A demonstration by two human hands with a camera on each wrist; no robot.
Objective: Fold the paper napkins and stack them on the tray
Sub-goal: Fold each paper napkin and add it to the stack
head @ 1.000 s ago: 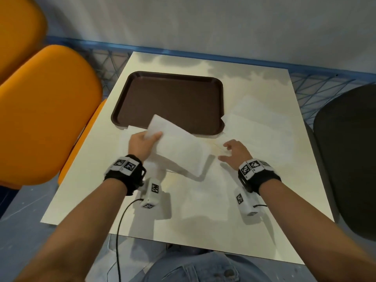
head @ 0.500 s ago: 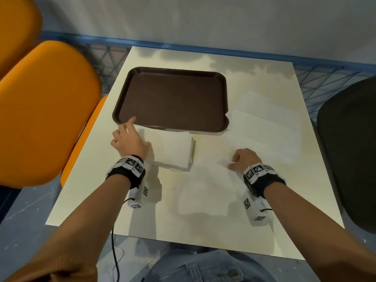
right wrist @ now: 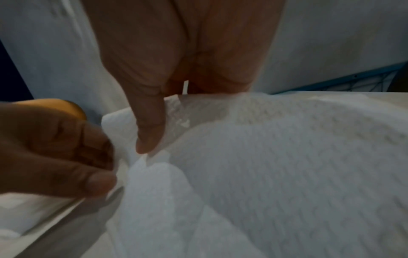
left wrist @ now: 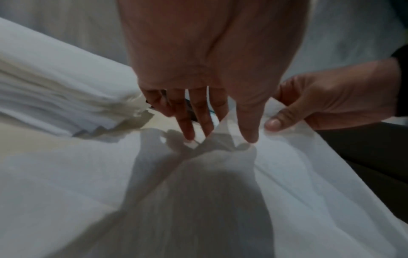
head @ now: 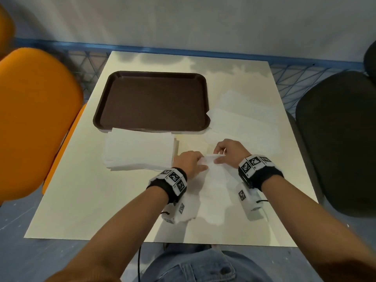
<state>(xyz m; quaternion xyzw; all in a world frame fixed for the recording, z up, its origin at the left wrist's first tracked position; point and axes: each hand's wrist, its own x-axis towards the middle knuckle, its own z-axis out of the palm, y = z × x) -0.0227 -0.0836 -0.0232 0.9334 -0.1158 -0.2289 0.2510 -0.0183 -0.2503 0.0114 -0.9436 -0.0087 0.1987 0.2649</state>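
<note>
An unfolded white paper napkin (head: 213,180) lay on the near middle of the cream tabletop (head: 85,200), its far edge lifted off the surface between the two hands. The left hand (head: 190,161) pinched that raised edge between thumb and fingertips, its fingers (left wrist: 202,113) pointing down at the sheet in the left wrist view. The right hand (head: 231,150) gripped the same edge just to the right, thumb (right wrist: 150,125) pressed on the paper with the fingers curled behind it. To the left of the hands, a stack of folded napkins (head: 139,149) sat on the tabletop, its far edge touching the near rim of the brown tray (head: 101,119), which held nothing. More unfolded napkins (head: 248,119) lay spread just right of the tray, beyond the right hand. An orange chair (head: 36,119) stood at the left of the tabletop and a black chair (head: 337,139) at the right, with a blue wire rail (head: 295,70) along the far side.
</note>
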